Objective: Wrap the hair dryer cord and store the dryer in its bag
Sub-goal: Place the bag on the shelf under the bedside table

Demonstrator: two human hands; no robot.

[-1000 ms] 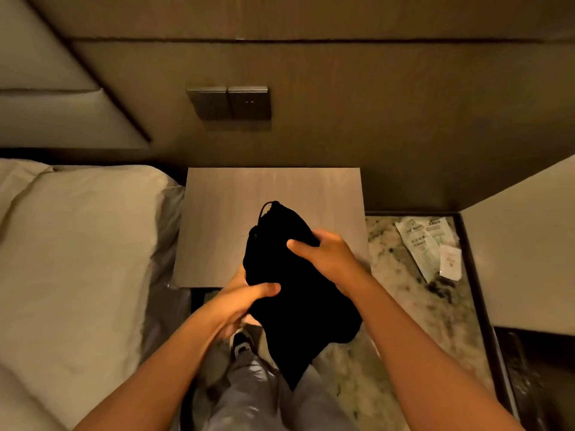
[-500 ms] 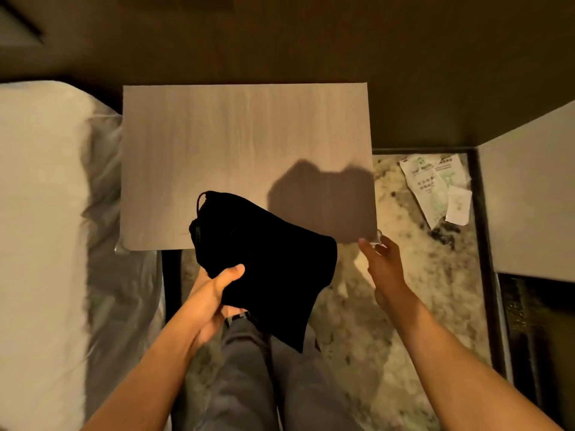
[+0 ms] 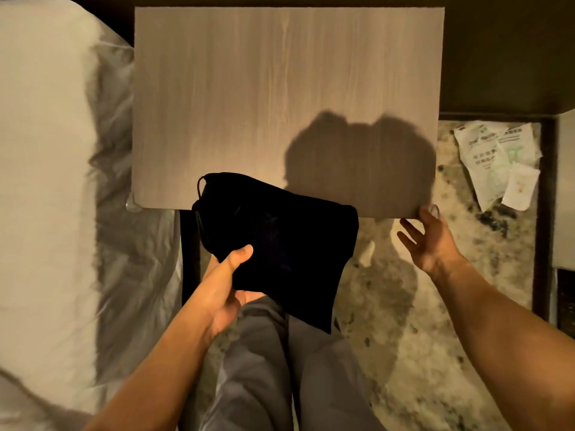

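Observation:
A black drawstring bag (image 3: 280, 244) bulges as if something is inside; the hair dryer itself and its cord are hidden. My left hand (image 3: 224, 281) grips the bag from below, thumb on top, and holds it at the front edge of the wooden bedside table (image 3: 280, 88). A short loop of drawstring shows at the bag's upper left corner. My right hand (image 3: 426, 237) is apart from the bag, fingers spread, with its fingertips at the table's front right corner.
A bed with white sheets (image 3: 46, 181) fills the left side. Crumpled paper packets (image 3: 497, 160) lie on the patterned carpet (image 3: 404, 306) to the right of the table. My grey trouser legs (image 3: 280, 368) are below the bag.
My right hand has let go of the bag and moved to the table's front right corner. The view has tilted down and closer to the table; the left hand keeps the bag.

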